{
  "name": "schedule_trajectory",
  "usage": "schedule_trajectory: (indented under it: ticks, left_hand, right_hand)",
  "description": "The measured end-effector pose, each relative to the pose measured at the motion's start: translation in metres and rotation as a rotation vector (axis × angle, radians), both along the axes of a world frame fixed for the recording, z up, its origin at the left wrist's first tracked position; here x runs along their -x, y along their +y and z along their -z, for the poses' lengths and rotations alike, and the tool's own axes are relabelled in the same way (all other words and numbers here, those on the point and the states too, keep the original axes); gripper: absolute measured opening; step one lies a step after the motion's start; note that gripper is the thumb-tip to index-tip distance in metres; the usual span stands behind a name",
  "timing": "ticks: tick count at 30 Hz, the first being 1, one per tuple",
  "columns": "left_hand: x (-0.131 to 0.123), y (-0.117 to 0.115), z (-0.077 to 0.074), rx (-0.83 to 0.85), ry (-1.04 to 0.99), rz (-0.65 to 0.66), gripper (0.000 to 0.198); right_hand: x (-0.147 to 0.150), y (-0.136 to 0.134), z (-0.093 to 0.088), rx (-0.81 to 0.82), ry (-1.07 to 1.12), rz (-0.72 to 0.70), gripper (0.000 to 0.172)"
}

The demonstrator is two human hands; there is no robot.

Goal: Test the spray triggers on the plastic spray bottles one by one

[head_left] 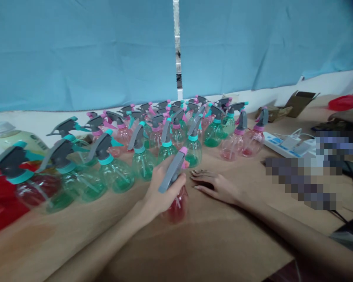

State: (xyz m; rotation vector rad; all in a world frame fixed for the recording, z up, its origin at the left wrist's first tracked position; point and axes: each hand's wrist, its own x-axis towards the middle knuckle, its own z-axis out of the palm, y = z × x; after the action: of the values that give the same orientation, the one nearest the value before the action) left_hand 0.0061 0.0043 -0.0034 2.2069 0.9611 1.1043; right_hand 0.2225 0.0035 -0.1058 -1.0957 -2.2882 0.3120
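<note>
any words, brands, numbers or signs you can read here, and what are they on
No text can be read.
Jug at far left: dark marks on its side, too blurred to read.
Power strip: blue patches, no legible lettering.
Held bottle: no lettering that I can make out.

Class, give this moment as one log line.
left hand: holding pink-tipped spray bottle | right hand: beside it, palm down | beyond: spray bottles

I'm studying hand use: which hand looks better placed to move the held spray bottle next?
Probably the left hand: it grips the pink-nozzled spray bottle near the neck. The right hand rests on the brown tabletop, apart from that bottle.
</note>
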Motion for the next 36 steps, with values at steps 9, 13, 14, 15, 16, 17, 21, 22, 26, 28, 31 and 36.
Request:
schedule_trajectory:
  ticks: [9, 13, 14, 15, 16, 17, 21, 22, 26, 28, 31, 36]
  left_hand:
    - [-0.001, -0.003, 0.005, 0.031, -0.062, -0.008, 0.023]
    - [-0.007, -0.003, 0.009, 0.077, -0.106, -0.007, 0.027]
    - [-0.01, -0.003, 0.01, 0.084, -0.116, 0.0, 0.028]
    - [-0.013, -0.002, 0.011, 0.091, -0.127, 0.011, 0.028]
    - [-0.017, -0.002, 0.011, 0.096, -0.137, 0.025, 0.029]
    - [-0.022, -0.002, 0.011, 0.099, -0.146, 0.041, 0.03]
    - [-0.036, -0.002, 0.008, 0.123, -0.138, 0.094, 0.034]
    - [-0.038, -0.002, 0.007, 0.145, -0.116, 0.108, 0.038]
    - [-0.034, -0.003, 0.011, 0.211, 0.01, 0.139, 0.062]
    - [-0.027, -0.003, 0.021, 0.199, 0.068, 0.106, 0.065]
    - [-0.016, -0.002, 0.039, 0.203, 0.09, 0.083, 0.051]
    - [0.002, 0.008, 0.054, 0.244, 0.094, 0.062, 0.041]
  right_hand:
    - [0.019, -0.036, -0.026, 0.16, 0.112, 0.046, 0.076]
    - [0.04, -0.051, -0.042, 0.159, 0.245, 0.028, 0.09]
    - [0.046, -0.053, -0.046, 0.139, 0.288, 0.035, 0.091]
    - [0.051, -0.054, -0.05, 0.13, 0.317, 0.041, 0.089]
    - [0.055, -0.055, -0.053, 0.126, 0.338, 0.064, 0.088]
    - [0.058, -0.055, -0.056, 0.121, 0.344, 0.089, 0.085]
    - [0.056, -0.054, -0.062, 0.057, 0.336, 0.152, 0.063]
    - [0.052, -0.054, -0.062, 0.04, 0.324, 0.15, 0.059]
    - [0.022, -0.051, -0.06, 0.029, 0.267, 0.231, 0.055]
    - [0.004, -0.045, -0.058, 0.018, 0.244, 0.327, 0.05]
    - [-0.023, -0.028, -0.056, -0.072, 0.199, 0.451, 0.056]
    - [-0.052, 0.01, -0.055, -0.219, 0.094, 0.576, 0.053]
